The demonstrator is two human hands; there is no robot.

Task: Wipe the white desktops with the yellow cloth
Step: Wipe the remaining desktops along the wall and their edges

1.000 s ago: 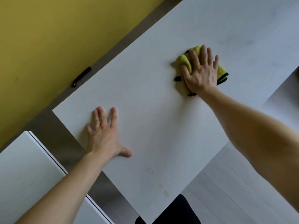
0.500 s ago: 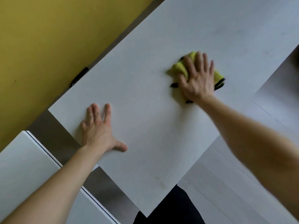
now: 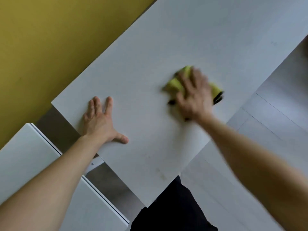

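Sliding back toward me since a moment ago, my right hand (image 3: 193,95), blurred and with fingers spread flat, presses the yellow cloth (image 3: 175,83) over the middle of the white desk (image 3: 150,55), so I judge the wipe mid-stroke, while my left hand (image 3: 98,120) braces flat and holds nothing near the desk's left edge.

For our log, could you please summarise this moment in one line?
right hand presses yellow cloth on white desktop | left hand flat on it
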